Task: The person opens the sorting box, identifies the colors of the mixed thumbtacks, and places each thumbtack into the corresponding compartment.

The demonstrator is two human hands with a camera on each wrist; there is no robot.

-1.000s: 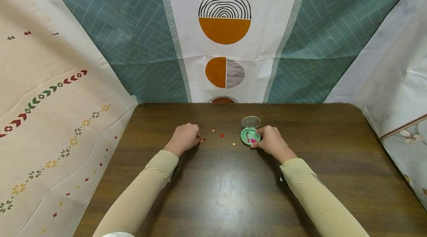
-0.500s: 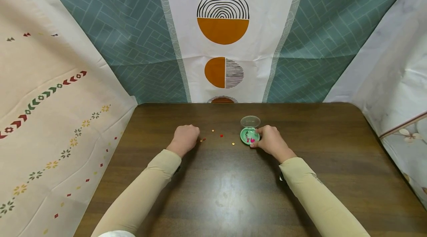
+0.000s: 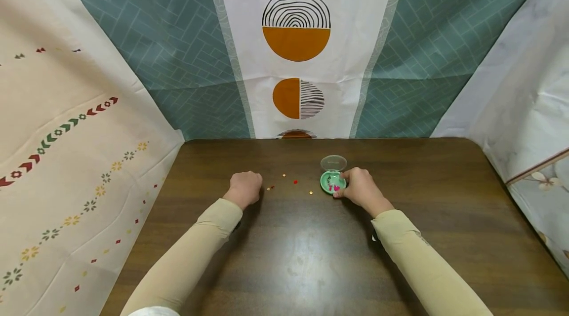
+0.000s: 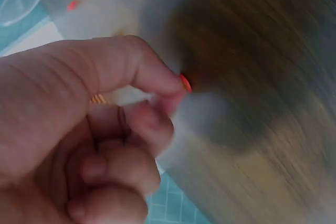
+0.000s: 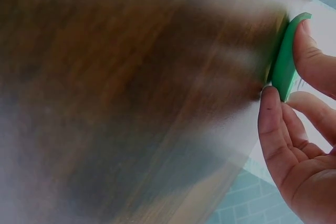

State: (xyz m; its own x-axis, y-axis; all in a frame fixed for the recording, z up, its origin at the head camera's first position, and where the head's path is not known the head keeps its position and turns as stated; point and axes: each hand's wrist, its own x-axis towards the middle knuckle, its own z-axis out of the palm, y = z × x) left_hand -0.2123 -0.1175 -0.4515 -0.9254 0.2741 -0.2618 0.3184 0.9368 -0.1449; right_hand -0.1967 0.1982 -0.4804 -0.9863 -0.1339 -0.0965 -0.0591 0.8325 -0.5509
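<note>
My left hand [image 3: 245, 190] is over the left part of the table, pinching a tiny red-orange bead-like piece [image 4: 186, 83] between thumb and index fingertip; its other fingers are curled in. My right hand [image 3: 362, 189] grips the right side of a small round green case [image 3: 326, 189] with thumb and fingers at its rim. The case's clear lid [image 3: 334, 163] stands open at the back. Inside lie several pink pieces [image 3: 336, 188] and some dark specks. In the right wrist view the green case [image 5: 286, 61] shows edge-on between thumb and fingers.
Between the hands, a red piece [image 3: 295, 181], a dark red bit [image 3: 273, 187] and small gold pieces [image 3: 310, 192] lie scattered on the brown wooden table [image 3: 289, 256]. A patterned cloth [image 3: 191, 59] hangs behind the table's far edge, with more cloth at both sides.
My left hand has drawn back a little to the left and nearer, away from the scattered pieces. The right hand keeps its hold on the green case, which stays in place.
</note>
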